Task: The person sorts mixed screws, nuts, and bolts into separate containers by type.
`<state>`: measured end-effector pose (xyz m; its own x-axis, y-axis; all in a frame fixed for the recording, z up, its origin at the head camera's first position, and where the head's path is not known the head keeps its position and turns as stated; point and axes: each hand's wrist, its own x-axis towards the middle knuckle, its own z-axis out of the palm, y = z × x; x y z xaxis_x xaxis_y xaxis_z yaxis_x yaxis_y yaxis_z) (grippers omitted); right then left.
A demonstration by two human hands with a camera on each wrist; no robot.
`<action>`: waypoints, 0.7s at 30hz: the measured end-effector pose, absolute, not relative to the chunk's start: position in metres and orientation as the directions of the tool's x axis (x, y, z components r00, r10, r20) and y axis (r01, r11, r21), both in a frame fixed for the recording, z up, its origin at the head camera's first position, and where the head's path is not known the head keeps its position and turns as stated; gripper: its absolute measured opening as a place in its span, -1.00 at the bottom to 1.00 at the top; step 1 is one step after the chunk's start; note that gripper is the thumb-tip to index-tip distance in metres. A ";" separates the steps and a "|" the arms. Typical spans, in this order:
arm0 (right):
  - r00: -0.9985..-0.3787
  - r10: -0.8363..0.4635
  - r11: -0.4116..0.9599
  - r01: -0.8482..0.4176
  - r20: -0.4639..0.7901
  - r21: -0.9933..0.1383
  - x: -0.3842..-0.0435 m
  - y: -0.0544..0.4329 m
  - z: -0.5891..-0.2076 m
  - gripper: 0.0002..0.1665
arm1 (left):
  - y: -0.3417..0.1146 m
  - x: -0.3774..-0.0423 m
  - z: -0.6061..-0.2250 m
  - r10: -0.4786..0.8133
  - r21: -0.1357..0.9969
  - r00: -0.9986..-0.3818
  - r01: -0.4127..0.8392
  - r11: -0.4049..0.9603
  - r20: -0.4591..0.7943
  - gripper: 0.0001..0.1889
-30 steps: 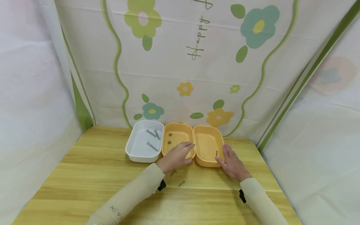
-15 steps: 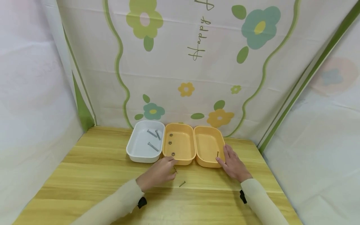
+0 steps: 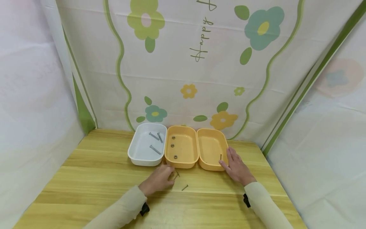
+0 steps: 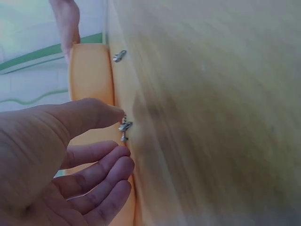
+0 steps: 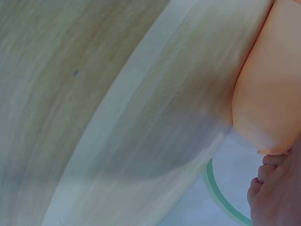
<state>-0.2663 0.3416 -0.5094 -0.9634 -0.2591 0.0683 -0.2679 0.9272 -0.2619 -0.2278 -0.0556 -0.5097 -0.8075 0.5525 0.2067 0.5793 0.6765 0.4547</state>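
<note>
My left hand point(image 3: 158, 180) is low over the table, thumb and fingers apart. Small screws point(image 4: 124, 127) lie crossed on the wood between its thumb tip and fingertips in the left wrist view; contact is unclear. One more screw point(image 3: 185, 187) lies to their right. My right hand point(image 3: 237, 167) holds the right yellow box point(image 3: 211, 167) at its near right corner, thumb at the rim and fingers along the outer side. Inside that box is a dark screw point(image 3: 220, 157). The middle yellow box point(image 3: 184, 165) contains three hex nuts point(image 3: 175, 157).
A white box point(image 3: 144, 162) with three long bolts point(image 3: 155, 149) stands left of the yellow boxes, all in a row. Behind them hangs a flowered cloth point(image 3: 171, 73), and pale cloth also closes both sides. Wooden table point(image 3: 200, 210) stretches in front.
My left hand has come back from over the middle box, leftward and nearer, to the screws on the table. A third nut now shows in that box. My right hand stays put.
</note>
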 end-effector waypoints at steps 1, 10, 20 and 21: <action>-0.964 -0.259 0.927 -0.267 0.068 -0.262 -0.266 0.342 -0.510 0.09 | -0.055 -0.229 -0.512 0.552 0.450 -0.807 0.580 0.679 0.207 -0.70; -0.962 -0.262 0.925 -0.272 0.075 -0.267 -0.266 0.342 -0.511 0.09 | -0.045 -0.235 -0.517 0.557 0.475 -0.807 0.576 0.666 0.198 -0.47; -0.955 -0.274 0.919 -0.295 0.112 -0.261 -0.265 0.341 -0.508 0.08 | -0.049 -0.234 -0.511 0.584 0.475 -0.788 0.598 0.646 0.196 -0.56; -0.955 -0.274 0.919 -0.294 0.113 -0.261 -0.265 0.341 -0.508 0.08 | -0.049 -0.234 -0.510 0.585 0.474 -0.787 0.599 0.646 0.196 -0.59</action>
<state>-0.2647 0.3407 -0.5084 -0.9551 -0.2739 0.1128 -0.2945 0.9193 -0.2612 -0.2343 -0.0495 -0.5103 -0.7869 0.5850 0.1965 0.5985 0.6458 0.4741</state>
